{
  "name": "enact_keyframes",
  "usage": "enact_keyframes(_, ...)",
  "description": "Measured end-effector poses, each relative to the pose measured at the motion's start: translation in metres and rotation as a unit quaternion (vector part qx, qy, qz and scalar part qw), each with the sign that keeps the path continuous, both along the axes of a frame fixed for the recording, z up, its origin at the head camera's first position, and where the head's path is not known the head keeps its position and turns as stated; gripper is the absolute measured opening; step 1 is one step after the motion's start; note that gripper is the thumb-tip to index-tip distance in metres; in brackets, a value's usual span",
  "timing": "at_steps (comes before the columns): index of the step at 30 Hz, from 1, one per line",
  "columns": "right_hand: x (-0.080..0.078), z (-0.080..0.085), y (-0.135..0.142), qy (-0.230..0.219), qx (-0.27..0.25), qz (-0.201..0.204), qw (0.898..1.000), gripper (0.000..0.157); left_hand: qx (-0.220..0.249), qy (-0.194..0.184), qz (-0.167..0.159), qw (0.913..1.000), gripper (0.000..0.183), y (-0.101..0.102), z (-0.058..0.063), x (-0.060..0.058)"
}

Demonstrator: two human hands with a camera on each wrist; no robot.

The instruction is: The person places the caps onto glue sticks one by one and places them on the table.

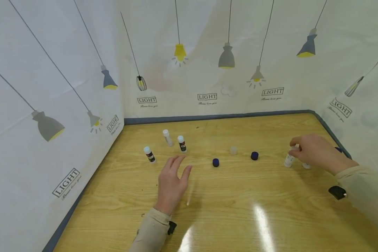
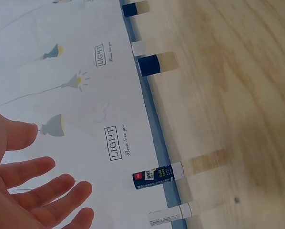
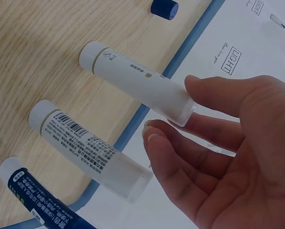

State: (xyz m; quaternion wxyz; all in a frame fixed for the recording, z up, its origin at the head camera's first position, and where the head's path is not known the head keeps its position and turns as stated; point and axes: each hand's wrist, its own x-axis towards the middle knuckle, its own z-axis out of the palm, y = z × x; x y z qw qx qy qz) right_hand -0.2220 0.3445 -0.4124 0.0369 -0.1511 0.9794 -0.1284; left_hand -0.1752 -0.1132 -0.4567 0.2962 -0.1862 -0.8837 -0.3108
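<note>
Pinching the clear upper end of a white glue stick with our right hand, thumb on one side, fingers round the other. We have that stick upright, base down, at the right part of the desk; can't tell if the base touches the wood. Just beside it we get a second white stick, printed with a barcode, then a navy stick, all three roughly in a row in the right wrist view.

Our left hand hovers over the left half, fingers loosely extended, thumb apart. Nearest to it we see a dark-labelled stick standing with its white top up; a pale stick stands near that, and another dark-labelled one farther left.

Between the hands we count two small blue caps with a clear cap between them, slightly farther back. We wear beige sleeves. Behind, a white backdrop printed with hanging lamps and "LIGHT", blue strip along the desk edge.
</note>
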Motion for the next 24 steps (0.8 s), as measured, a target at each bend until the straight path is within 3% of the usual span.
enact_keyframes(8,0.001,0.002,-0.001,0.012,0.003,-0.003,1.000,0.037,-0.001,-0.005,0.014,0.9999,0.038,-0.008,0.006,-0.001)
enact_keyframes(15,0.006,0.010,-0.004,0.067,0.022,-0.002,0.998,0.041,0.011,0.023,0.036,0.9990,0.033,-0.019,0.015,-0.008)
enact_keyframes(24,0.015,0.026,-0.020,0.139,0.008,-0.014,0.990,0.038,0.031,0.035,0.057,0.9973,0.030,-0.035,0.028,-0.021)
